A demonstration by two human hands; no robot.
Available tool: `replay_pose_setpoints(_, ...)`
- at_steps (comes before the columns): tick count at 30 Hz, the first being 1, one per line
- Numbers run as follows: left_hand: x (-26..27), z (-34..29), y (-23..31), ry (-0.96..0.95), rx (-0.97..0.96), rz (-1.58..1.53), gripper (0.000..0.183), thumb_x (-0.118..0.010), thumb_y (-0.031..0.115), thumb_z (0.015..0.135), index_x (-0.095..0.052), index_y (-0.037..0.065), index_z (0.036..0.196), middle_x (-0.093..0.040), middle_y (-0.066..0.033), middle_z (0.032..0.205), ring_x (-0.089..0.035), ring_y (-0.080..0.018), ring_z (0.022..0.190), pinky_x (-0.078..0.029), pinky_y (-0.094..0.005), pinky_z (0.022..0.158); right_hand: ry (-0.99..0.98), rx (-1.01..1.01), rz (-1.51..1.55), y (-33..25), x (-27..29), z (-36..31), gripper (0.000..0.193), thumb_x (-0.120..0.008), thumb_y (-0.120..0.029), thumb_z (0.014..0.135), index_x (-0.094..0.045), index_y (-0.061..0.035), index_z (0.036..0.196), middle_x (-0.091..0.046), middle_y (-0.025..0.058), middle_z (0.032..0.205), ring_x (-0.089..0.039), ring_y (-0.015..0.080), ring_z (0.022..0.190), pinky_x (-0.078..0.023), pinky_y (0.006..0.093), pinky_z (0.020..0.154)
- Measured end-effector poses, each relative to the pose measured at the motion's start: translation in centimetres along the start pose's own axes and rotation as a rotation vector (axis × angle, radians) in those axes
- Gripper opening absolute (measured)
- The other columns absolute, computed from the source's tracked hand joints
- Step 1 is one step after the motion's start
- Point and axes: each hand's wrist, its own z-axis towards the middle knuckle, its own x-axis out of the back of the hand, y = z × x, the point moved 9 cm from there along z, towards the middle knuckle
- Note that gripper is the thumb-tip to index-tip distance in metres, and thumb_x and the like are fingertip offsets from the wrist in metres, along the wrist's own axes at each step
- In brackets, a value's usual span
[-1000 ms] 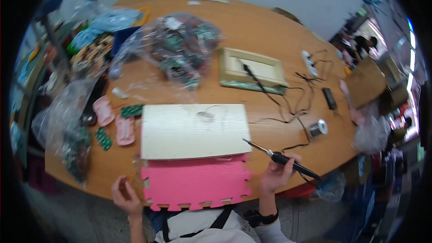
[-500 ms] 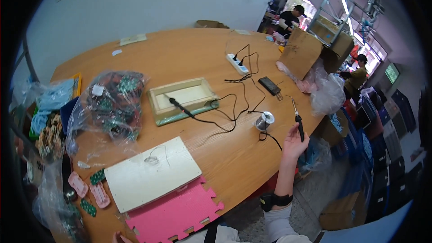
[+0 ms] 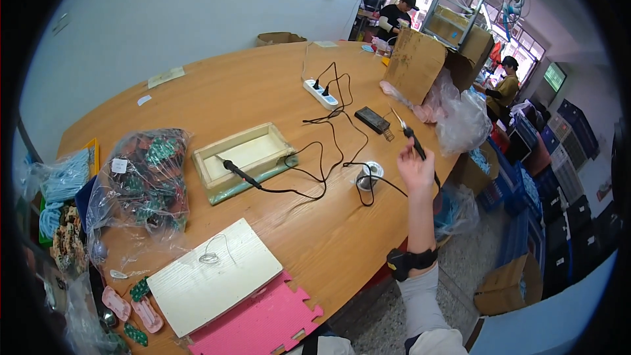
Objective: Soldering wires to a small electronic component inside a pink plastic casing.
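My right hand (image 3: 413,168) is raised at the table's right edge and grips a black-handled soldering iron (image 3: 410,135) with its tip pointing up and left. Its cord runs down past a small round metal stand (image 3: 369,175) on the wooden table (image 3: 263,86). A second soldering iron (image 3: 238,172) rests across the rim of a shallow wooden tray (image 3: 244,158). My left hand is out of view.
A white board (image 3: 213,275) with a coil of solder wire lies on a pink foam mat (image 3: 259,321) at the near edge. A bag of circuit parts (image 3: 148,174) sits left. A power strip (image 3: 321,93), cardboard box (image 3: 422,59) and two people stand beyond.
The view has swung right, away from the white board and pink mat. My right hand has carried the soldering iron up and out over the table's right edge. My left hand has left the view.
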Motion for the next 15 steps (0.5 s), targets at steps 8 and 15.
replay_pose_setpoints(8,-0.2,-0.3,0.1,-0.015,-0.009,-0.012,0.016,-0.057,0.008,0.078,-0.058,-0.003,0.09,-0.059,-0.0162,0.084,-0.058,-0.0282,0.072,-0.048,-0.0334,0.065,-0.341,-0.154,-0.001,-1.6,-16.4,1.3,0.03,-0.04,-0.011,0.078,-0.048,0.0062,0.101,-0.056,0.0131,0.088,-0.053,0.0208,0.082,-0.041,0.0317,0.071)
replay_pose_setpoints(15,0.2,-0.2,0.3,0.001,-0.018,-0.027,0.016,-0.057,0.008,0.079,-0.058,-0.003,0.091,-0.059,-0.016,0.084,-0.058,-0.0283,0.073,-0.048,-0.0334,0.065,-0.593,-0.02,-0.268,-8.3,-24.2,3.9,0.028,-0.046,-0.017,0.079,-0.05,0.0029,0.098,-0.055,0.0094,0.082,-0.053,0.0174,0.075,-0.043,0.0309,0.07)
